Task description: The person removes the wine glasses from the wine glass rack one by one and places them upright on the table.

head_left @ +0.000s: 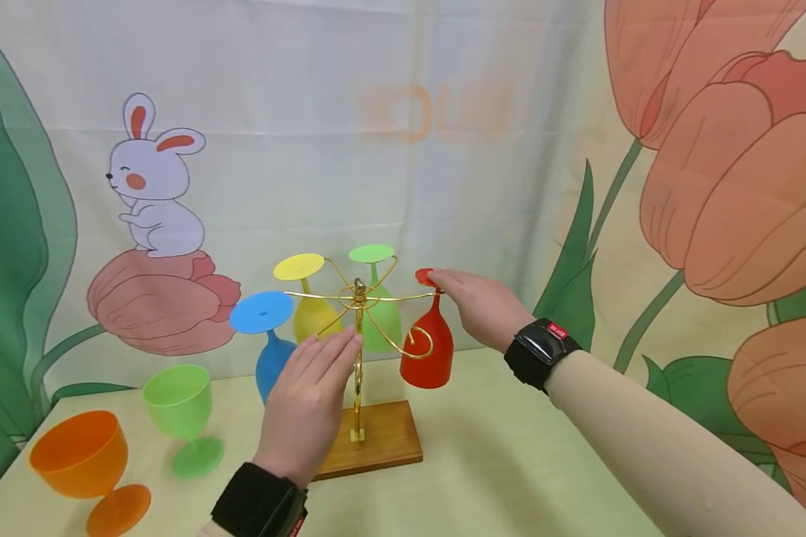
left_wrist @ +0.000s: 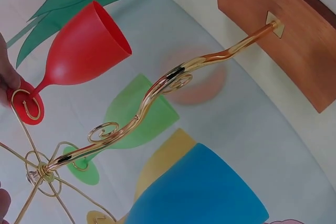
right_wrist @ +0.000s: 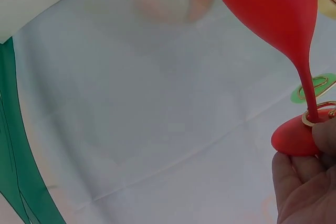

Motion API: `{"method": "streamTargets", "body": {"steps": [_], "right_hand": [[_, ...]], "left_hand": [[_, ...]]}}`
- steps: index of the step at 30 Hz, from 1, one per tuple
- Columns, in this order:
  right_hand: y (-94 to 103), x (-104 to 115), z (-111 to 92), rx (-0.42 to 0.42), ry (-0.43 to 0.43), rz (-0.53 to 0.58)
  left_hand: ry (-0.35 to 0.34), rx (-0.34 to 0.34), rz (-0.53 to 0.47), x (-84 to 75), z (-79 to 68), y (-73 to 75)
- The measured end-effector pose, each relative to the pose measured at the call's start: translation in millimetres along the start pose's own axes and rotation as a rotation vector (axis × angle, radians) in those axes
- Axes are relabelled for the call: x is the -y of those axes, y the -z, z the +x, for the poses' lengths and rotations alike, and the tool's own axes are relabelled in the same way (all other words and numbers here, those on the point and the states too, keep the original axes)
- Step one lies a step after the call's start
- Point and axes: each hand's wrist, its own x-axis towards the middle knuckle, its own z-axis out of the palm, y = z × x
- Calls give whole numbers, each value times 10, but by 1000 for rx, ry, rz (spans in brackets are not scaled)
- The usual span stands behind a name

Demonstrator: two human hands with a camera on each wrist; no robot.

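My right hand (head_left: 483, 302) pinches the round foot of a red goblet (head_left: 428, 354), which hangs upside down at the right of a gold stemware rack (head_left: 358, 384). In the right wrist view, thumb and fingers (right_wrist: 289, 179) take the foot from opposite faces, beside a wire hook round the stem. Fairly straight fingers extend from my left hand (head_left: 309, 406) near the rack's front arms; whether they touch the wire is unclear. Blue (head_left: 262, 312), yellow (head_left: 317, 319) and green (head_left: 384, 328) goblets also hang inverted. The left hand partly covers the blue bowl.
A wooden base (head_left: 389, 440) carries the rack's pole. At the table's left stand an upright orange goblet (head_left: 80, 459) and another green goblet (head_left: 177, 406). A printed cloth (head_left: 295, 164) with a rabbit and tulips hangs behind the table.
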Motion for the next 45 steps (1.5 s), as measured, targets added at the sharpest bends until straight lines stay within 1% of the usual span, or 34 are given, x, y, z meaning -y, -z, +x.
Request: {"method": "streamTargets", "body": {"steps": [7, 12, 17, 21, 26, 32, 37, 40, 45], "right_hand": [[32, 46, -37, -45, 14, -19], [57, 94, -70, -85, 51, -34], [91, 165, -96, -109, 83, -44], [132, 250, -70, -99, 120, -69], [163, 353, 36, -30, 144, -92], [209, 432, 195, 37, 114, -85], [248, 434, 334, 88, 47, -65], [239, 397, 388, 90, 20, -47], [190, 297, 390, 48, -4, -13]], "left_hand": [[25, 1, -2, 13, -11, 1], [32, 0, -7, 22, -14, 21], [34, -6, -3, 30, -16, 35], [36, -9, 1, 28, -18, 45], [44, -5, 4, 16, -23, 38], [39, 8, 10, -2, -16, 9], [40, 10, 9, -18, -10, 7], [47, 13, 7, -21, -8, 10], [55, 26, 8, -23, -12, 16]]}}
